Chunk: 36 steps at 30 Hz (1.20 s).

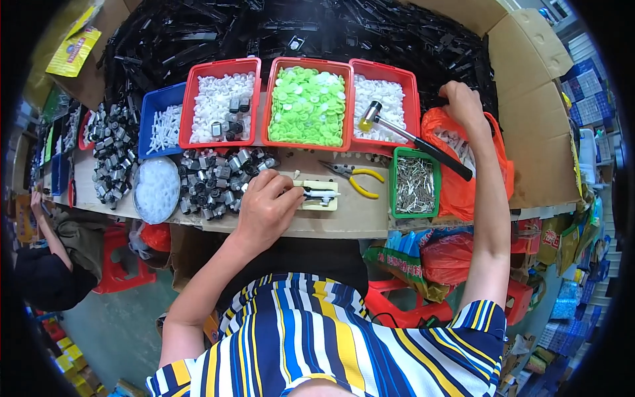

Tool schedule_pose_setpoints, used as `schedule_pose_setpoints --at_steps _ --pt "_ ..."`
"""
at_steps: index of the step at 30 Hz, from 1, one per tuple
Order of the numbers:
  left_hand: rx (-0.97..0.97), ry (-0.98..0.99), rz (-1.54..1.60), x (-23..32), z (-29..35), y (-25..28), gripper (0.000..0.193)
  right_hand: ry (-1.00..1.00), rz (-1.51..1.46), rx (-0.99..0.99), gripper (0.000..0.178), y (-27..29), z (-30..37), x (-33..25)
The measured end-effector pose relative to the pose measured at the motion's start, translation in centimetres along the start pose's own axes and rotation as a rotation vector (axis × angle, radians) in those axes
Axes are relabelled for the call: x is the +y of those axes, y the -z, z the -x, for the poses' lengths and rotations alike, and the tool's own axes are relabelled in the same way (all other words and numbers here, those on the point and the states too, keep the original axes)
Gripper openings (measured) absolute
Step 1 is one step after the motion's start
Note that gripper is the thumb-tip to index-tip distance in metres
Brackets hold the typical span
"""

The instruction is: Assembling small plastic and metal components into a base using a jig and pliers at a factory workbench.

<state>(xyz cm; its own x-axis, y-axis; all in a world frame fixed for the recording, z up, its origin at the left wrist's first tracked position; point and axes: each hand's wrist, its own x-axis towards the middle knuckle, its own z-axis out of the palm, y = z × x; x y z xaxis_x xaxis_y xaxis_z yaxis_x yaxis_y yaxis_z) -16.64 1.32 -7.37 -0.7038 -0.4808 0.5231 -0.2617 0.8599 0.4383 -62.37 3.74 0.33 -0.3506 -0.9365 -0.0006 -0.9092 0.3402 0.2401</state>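
Observation:
My left hand (266, 204) is closed at the left end of a small cream block (324, 206) near the table's front edge. Its fingertips pinch the end of a slim black plastic part (313, 192) lying on that block, beside a white piece (327, 196). Stretched out to the far right, my right hand (465, 106) has its fingers curled down at the edge of a heap of black plastic parts (357, 33). Whatever those fingers hold is hidden. Below that hand sits an orange-red plastic bag (456, 192) with white pieces inside.
Red bins hold white pieces (218, 86) and green discs (307, 99). A hammer (423, 145) lies across the right bin and bag. Yellow-handled pliers (360, 180), a green bin (415, 213) of metal pins, small grey motors (215, 182) and a white-filled bowl (157, 192) surround the block.

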Motion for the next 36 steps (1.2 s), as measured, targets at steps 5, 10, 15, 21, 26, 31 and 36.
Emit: schedule_pose_setpoints --at_steps 5,10,15,21,26,31,36 --pt "0.079 0.096 0.15 0.6 -0.9 1.4 0.026 0.259 -0.406 0.489 0.027 5.3 4.0 -6.2" --pt "0.083 0.362 0.555 1.2 -2.7 2.4 0.039 0.605 -1.124 0.108 0.032 9.3 9.5 -14.5" --pt "0.021 0.683 1.305 3.2 -3.2 2.2 0.032 0.761 -1.297 -0.231 0.031 8.2 10.6 -19.8" --pt "0.153 0.89 1.421 2.4 -1.4 1.1 0.016 0.479 -1.11 0.176 0.045 6.3 12.5 -23.1" --pt "0.208 0.93 1.506 1.9 -0.9 0.4 0.014 0.382 -1.03 0.225 0.045 3.6 15.5 -23.6" --pt "0.204 0.867 1.684 2.6 -0.8 0.2 0.014 0.23 -1.381 -0.042 0.033 3.2 16.2 -23.1" --pt "0.182 0.916 1.264 2.4 0.4 1.7 0.027 0.261 -1.361 0.038 0.031 2.5 15.9 -23.0"
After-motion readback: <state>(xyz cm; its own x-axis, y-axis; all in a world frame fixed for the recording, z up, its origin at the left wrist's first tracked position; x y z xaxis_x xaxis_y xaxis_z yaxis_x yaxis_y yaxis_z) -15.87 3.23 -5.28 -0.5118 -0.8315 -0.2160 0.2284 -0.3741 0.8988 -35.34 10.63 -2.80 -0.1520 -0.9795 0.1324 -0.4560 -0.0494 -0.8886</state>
